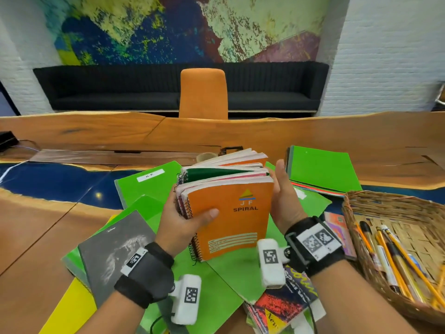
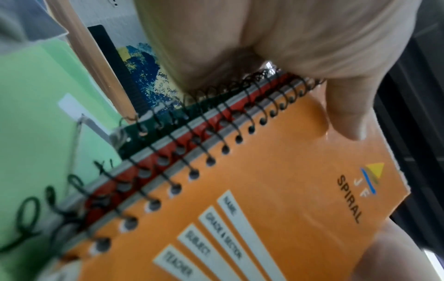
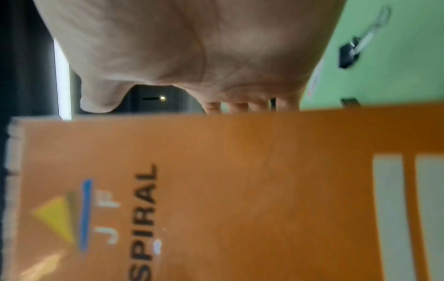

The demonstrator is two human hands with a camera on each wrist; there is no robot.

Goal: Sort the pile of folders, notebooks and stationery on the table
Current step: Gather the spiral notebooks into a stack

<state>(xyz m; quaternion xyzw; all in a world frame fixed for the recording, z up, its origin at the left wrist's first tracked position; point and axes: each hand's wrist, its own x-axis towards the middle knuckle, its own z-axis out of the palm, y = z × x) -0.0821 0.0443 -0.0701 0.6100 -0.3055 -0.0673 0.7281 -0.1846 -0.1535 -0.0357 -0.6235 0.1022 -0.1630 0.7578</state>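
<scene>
A stack of spiral notebooks (image 1: 231,213) stands upright on the green folders (image 1: 149,189), with an orange "JF SPIRAL" cover (image 2: 264,190) facing me. My left hand (image 1: 185,220) grips the stack's wire-bound side, its thumb (image 2: 343,114) laid across the orange cover and its fingers hidden behind. My right hand (image 1: 285,194) lies flat against the stack's open-page side, fingers straight. In the right wrist view the orange cover (image 3: 216,190) fills the lower frame below my right palm (image 3: 192,47). Behind the orange one, red and dark green covers show in the stack.
A neat pile of folders (image 1: 322,169) with a green one on top lies at the back right. A wicker basket (image 1: 361,206) at the right holds pencils and pens. A grey notebook (image 1: 115,249), a yellow folder (image 1: 72,307) and colourful books (image 1: 284,307) lie near me.
</scene>
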